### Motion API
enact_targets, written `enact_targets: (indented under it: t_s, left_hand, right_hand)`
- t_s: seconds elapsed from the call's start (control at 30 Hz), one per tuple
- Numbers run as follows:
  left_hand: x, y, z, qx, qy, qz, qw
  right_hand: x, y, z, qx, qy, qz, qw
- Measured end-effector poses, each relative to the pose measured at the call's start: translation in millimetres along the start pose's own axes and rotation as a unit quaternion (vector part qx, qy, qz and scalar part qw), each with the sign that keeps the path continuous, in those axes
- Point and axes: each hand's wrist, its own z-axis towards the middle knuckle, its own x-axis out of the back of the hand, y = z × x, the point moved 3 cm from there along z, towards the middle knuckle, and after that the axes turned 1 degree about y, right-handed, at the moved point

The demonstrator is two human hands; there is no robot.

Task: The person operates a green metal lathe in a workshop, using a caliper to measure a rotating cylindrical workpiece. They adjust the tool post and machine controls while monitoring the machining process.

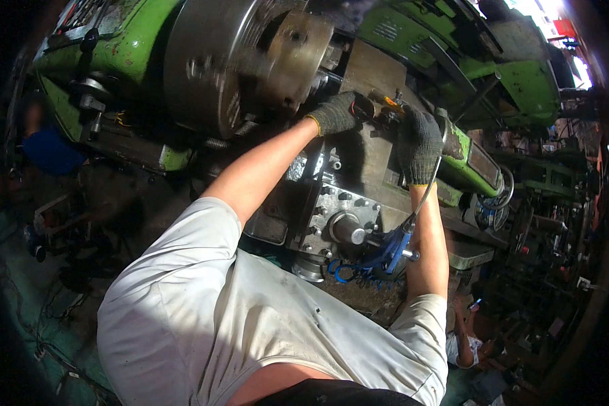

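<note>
A: State the position of each hand.

B: The left hand [335, 113], in a grey knit glove, has its fingers curled closed around a small dark and orange fitting [379, 106] on top of the tool post [369, 74]. The right hand [418, 143], gloved likewise, lies flat just beside it, fingers extended downward over the carriage [358, 169]; whether it grips anything cannot be told.

A: Where does the fitting lie from the fingers?

B: Between both hands, touching the left fingertips. Its long axis runs left-right. The left hand is nearer. The chuck [216, 61] lies beyond the left fingers.
</note>
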Motion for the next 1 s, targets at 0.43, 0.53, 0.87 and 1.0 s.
enact_targets:
  t_s: [0.43,0.53,0.87,1.0]
  left_hand:
    - [19,41,-9,-0.018,0.01,-0.005,1.0]
    - [16,37,-9,0.014,0.02,-0.041,0.999]
    - [12,2,-2,0.028,0.008,0.03,0.999]
    - [13,31,-9,0.037,-0.027,-0.018,0.999]
  right_hand:
    - [-14,30,44,-0.095,-0.041,0.057,0.993]
    - [-16,30,55,-0.115,-0.076,0.052,0.989]
    - [-14,49,47,-0.169,-0.045,0.122,0.977]
    - [-9,50,32,-0.14,-0.035,0.083,0.986]
